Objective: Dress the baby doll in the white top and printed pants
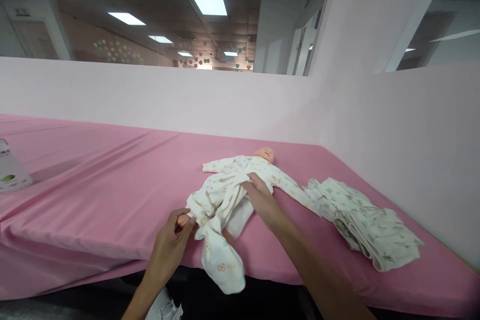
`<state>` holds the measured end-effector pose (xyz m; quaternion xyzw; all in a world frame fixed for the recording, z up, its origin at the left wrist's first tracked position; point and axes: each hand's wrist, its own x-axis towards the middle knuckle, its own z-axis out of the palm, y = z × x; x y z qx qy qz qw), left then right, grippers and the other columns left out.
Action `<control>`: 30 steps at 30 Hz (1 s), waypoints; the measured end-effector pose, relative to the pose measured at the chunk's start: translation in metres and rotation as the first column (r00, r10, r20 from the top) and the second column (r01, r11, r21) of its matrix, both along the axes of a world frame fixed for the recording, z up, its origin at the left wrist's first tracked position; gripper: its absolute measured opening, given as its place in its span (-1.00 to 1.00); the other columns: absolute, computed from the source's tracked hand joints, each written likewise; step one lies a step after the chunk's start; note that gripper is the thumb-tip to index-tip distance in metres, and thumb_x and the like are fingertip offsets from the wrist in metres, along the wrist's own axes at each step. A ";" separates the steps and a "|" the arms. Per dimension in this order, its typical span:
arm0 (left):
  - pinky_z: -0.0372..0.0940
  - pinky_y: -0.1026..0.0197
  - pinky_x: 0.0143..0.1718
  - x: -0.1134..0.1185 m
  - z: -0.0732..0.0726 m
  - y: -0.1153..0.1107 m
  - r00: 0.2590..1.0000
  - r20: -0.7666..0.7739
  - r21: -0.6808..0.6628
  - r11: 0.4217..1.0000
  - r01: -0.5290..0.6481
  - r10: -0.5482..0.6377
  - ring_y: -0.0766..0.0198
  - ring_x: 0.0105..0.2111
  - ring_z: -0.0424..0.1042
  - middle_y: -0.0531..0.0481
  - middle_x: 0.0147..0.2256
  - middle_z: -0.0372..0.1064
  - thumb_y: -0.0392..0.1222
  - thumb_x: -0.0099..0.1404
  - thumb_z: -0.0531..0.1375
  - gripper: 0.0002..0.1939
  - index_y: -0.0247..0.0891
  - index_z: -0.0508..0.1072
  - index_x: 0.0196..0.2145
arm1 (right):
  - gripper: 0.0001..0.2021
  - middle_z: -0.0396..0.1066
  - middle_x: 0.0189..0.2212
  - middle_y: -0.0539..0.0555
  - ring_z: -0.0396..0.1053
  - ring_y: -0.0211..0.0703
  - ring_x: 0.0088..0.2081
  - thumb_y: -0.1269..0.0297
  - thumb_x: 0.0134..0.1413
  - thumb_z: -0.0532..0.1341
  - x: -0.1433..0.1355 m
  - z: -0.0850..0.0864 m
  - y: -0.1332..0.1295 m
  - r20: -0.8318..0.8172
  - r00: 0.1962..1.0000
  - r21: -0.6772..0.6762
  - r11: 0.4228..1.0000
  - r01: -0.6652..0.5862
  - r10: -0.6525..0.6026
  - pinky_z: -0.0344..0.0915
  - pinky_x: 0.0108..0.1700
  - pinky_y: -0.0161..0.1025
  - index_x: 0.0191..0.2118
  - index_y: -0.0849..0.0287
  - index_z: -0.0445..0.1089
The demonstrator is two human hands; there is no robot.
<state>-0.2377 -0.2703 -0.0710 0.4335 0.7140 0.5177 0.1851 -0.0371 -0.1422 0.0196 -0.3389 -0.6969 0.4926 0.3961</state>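
A baby doll (264, 153) lies on its back on the pink sheet (97, 180), dressed in a cream printed sleepsuit (225, 195). My left hand (170, 245) pinches the doll's bare foot where it sticks out of one suit leg. My right hand (260, 197) presses on the suit's bunched cloth at the doll's belly, fingers gripping a fold. The other suit leg (221, 260) hangs empty over the table's front edge.
A pile of folded cream baby clothes (371, 230) lies to the right of the doll, near the pink wall. A white container (9, 170) stands at the far left edge. Pale partition walls close the back and right sides.
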 end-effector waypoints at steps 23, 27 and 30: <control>0.03 0.32 -0.49 -0.017 0.146 0.109 0.499 0.257 -0.171 0.469 0.867 -0.828 0.42 -0.54 0.10 0.13 -0.55 0.13 -0.01 0.09 0.34 -0.65 -0.29 0.30 -0.51 | -0.63 0.38 -0.27 0.02 0.33 -0.16 -0.20 -0.06 0.10 0.23 0.006 0.016 0.017 0.038 0.871 -0.165 0.863 -0.478 0.490 0.23 -0.08 -0.18 -0.14 0.12 0.35; -0.05 0.36 -0.53 -0.036 0.141 0.106 0.507 0.263 -0.152 0.483 0.862 -0.821 0.46 -0.55 -0.02 0.17 -0.55 0.01 -0.14 0.10 0.34 -0.67 -0.28 0.23 -0.50 | -0.64 0.32 -0.40 -0.02 0.23 -0.23 -0.35 -0.10 0.14 0.15 -0.002 0.012 0.036 0.090 0.938 -0.138 0.936 -0.322 0.336 0.18 -0.26 -0.25 -0.31 0.14 0.36; 0.03 0.37 -0.51 -0.043 0.140 0.107 0.464 0.324 -0.174 0.430 0.886 -0.825 0.46 -0.53 0.06 0.15 -0.54 0.08 -0.20 0.10 0.35 -0.70 -0.29 0.26 -0.51 | -0.73 0.31 -0.39 -0.05 0.21 -0.26 -0.36 0.01 0.10 0.21 -0.008 0.013 0.039 0.112 0.948 -0.104 0.952 -0.287 0.298 0.15 -0.31 -0.30 -0.28 0.13 0.34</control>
